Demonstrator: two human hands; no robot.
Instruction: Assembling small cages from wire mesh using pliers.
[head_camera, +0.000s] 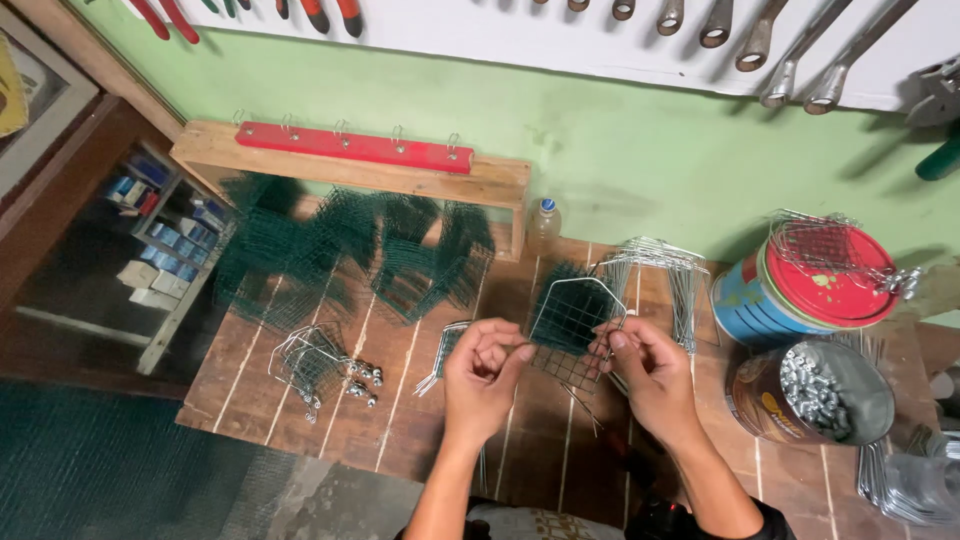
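Both my hands hold a small wire-mesh panel (570, 320) with a bent silver wire frame and dark green mesh, just above the wooden table (400, 420). My left hand (482, 372) pinches its lower left edge. My right hand (645, 365) grips its lower right edge. The panel stands roughly upright between my fingers. Just left of my left hand lies a small wire piece (445, 352).
Green mesh pieces (350, 255) are piled at the back left under a wooden rack with a red hook strip (355, 147). A finished wire basket (315, 365), bent wire frames (660, 270), a red-lidded tin (810, 285), a tin of nuts (815, 390) and a small bottle (545, 225) surround my hands.
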